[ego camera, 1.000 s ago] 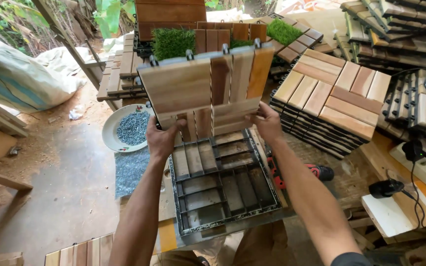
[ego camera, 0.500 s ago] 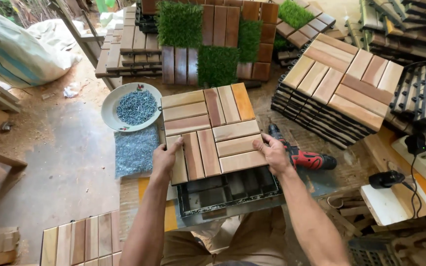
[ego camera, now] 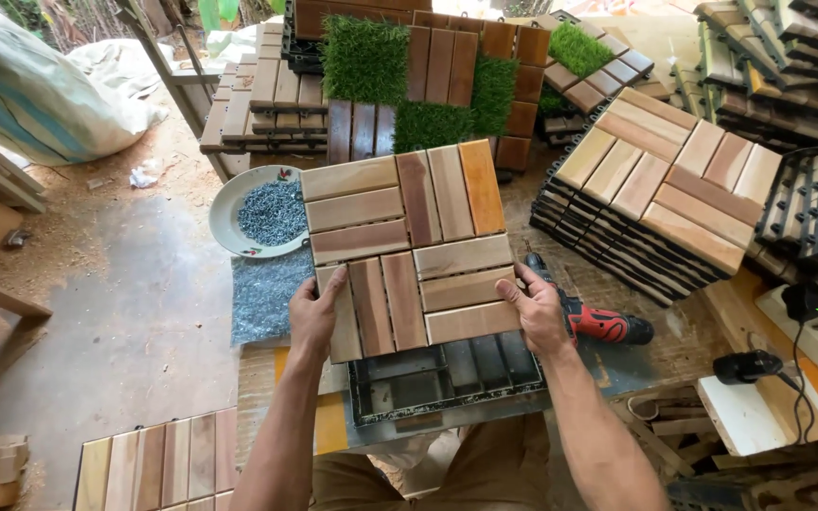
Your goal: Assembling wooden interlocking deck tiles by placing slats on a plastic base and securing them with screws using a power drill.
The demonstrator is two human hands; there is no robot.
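The wooden deck tile (ego camera: 409, 251) sits gripped between our left hand (ego camera: 314, 317) and right hand (ego camera: 534, 312), above the metal jig (ego camera: 442, 378). Nearby: one bowl of screws (ego camera: 257, 210), one red drill (ego camera: 598, 322) (partly hidden).

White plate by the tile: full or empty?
Full: the white plate holds a heap of small grey screws, left of the wooden tile.

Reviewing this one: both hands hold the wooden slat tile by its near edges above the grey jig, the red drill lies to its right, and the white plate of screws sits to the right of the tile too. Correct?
Not quite. The white plate of screws sits to the left of the wooden slat tile, not the right, as the head view shows. The rest holds: the left hand and right hand hold the tile's near edges above the grey jig, and the red drill lies to its right.
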